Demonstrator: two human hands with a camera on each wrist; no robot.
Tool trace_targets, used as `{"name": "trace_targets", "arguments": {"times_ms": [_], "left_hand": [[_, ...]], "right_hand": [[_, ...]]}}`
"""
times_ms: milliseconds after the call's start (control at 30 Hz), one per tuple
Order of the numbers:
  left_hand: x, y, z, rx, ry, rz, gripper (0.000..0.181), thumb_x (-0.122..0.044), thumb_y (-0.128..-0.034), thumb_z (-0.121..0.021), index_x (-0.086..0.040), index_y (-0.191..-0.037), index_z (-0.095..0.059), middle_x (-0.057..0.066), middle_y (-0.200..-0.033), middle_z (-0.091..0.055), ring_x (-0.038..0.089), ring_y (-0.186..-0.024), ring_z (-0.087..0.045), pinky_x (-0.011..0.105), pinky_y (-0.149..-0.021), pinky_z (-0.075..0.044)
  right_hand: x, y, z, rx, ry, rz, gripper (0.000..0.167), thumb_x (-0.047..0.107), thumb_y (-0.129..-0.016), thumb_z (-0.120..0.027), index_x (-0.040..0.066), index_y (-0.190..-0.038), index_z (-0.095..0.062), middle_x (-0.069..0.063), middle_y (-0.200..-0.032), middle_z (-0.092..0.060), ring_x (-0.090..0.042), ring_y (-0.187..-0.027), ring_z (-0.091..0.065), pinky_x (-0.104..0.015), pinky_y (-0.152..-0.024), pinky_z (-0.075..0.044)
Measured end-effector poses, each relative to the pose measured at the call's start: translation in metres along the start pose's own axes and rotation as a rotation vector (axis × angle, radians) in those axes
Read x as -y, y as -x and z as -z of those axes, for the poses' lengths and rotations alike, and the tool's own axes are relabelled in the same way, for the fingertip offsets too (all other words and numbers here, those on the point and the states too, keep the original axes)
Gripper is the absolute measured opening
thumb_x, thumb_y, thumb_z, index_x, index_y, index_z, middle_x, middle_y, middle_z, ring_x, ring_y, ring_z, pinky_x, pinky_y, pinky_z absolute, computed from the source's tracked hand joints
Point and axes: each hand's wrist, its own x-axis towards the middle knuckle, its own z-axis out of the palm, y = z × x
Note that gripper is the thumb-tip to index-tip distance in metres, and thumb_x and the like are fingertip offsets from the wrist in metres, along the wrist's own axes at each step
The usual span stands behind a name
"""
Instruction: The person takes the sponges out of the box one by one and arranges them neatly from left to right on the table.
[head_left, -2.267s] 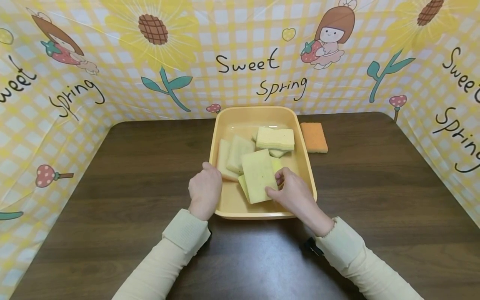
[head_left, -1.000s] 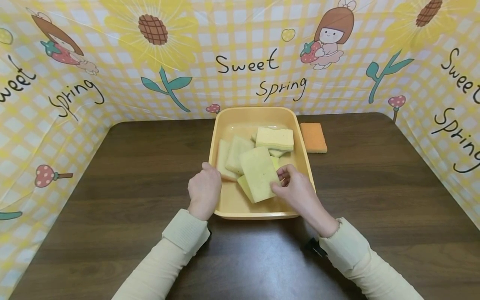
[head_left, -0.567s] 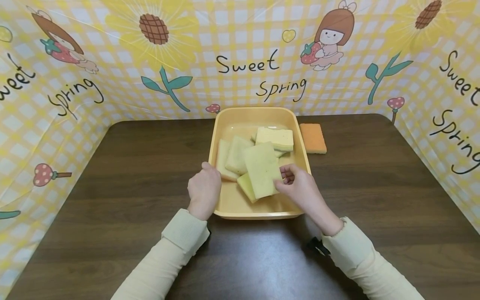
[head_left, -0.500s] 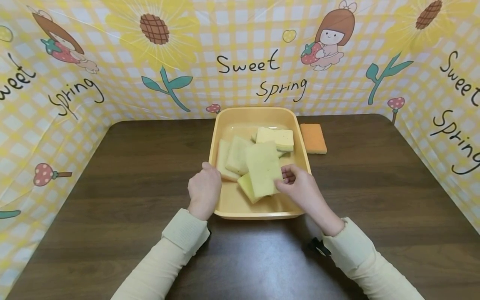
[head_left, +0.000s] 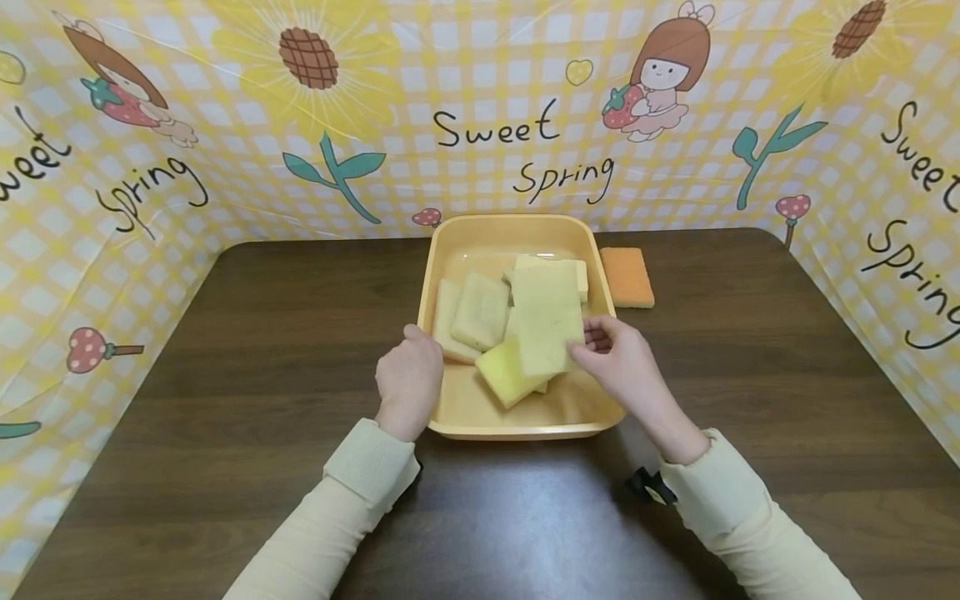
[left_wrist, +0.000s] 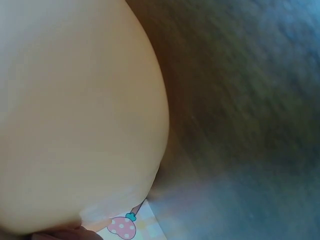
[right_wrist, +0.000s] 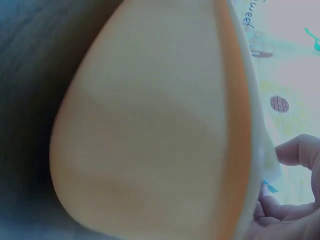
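The right hand (head_left: 618, 358) pinches a pale sponge (head_left: 550, 317) over the tray (head_left: 517, 432), partly hiding a cream sponge (head_left: 582, 282) and a yellow sponge (head_left: 504, 373); the left hand (head_left: 411, 379) grips the tray's left rim. Just outside the right wall lies an orange sponge (head_left: 628, 277). A cloth (head_left: 480, 58) rises close behind; the counter (head_left: 210, 400) spreads wide to both sides and in front.

right hand (head_left: 618, 362): pinches pale sponge (head_left: 547, 321) | left hand (head_left: 409, 383): grips tray (head_left: 517, 432)
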Motion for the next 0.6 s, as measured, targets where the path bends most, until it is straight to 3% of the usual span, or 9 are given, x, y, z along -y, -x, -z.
{"name": "trace_targets", "arguments": {"times_ms": [100, 300, 467, 600], "left_hand": [[0.001, 0.0, 0.0, 0.01, -0.003, -0.006, 0.015, 0.0, -0.0888, -0.042, -0.003, -0.077, -0.052, 0.01, -0.052, -0.059, 0.026, -0.047, -0.063, 0.038, -0.039, -0.047], [0.001, 0.001, 0.0, -0.022, -0.015, -0.026, 0.015, -0.001, -0.0882, -0.043, -0.004, -0.076, -0.051, 0.01, -0.051, -0.058, 0.026, -0.046, -0.062, 0.037, -0.037, -0.046], [0.001, 0.002, -0.002, -0.082, -0.024, -0.024, 0.016, -0.001, -0.0872, -0.044, -0.005, -0.074, -0.051, 0.009, -0.048, -0.057, 0.025, -0.043, -0.061, 0.036, -0.035, -0.044], [0.0, 0.002, -0.002, -0.085, -0.025, -0.02, 0.016, -0.001, -0.0871, -0.045, -0.005, -0.073, -0.051, 0.009, -0.048, -0.056, 0.025, -0.043, -0.061, 0.035, -0.035, -0.043]], "right_hand": [[-0.001, -0.003, 0.009, -0.021, 0.004, 0.001, 0.032, 0.015, -0.089, -0.058, -0.007, -0.112, -0.059, -0.02, -0.102, -0.062, -0.024, -0.092, -0.058, -0.025, -0.081, -0.046], [-0.003, -0.009, 0.031, -0.033, -0.105, -0.039, 0.039, 0.015, -0.092, -0.053, -0.011, -0.121, -0.052, -0.018, -0.103, -0.058, -0.002, -0.075, -0.055, -0.017, -0.065, -0.052], [-0.006, -0.016, 0.052, -0.062, -0.17, -0.065, 0.042, 0.018, -0.094, -0.051, -0.01, -0.125, -0.046, -0.002, -0.093, -0.056, 0.001, -0.069, -0.056, -0.016, -0.064, -0.051], [-0.01, -0.023, 0.069, -0.097, -0.197, -0.08, 0.036, 0.018, -0.095, -0.051, -0.005, -0.122, -0.046, 0.011, -0.085, -0.054, 0.001, -0.065, -0.058, -0.016, -0.064, -0.05]]}}
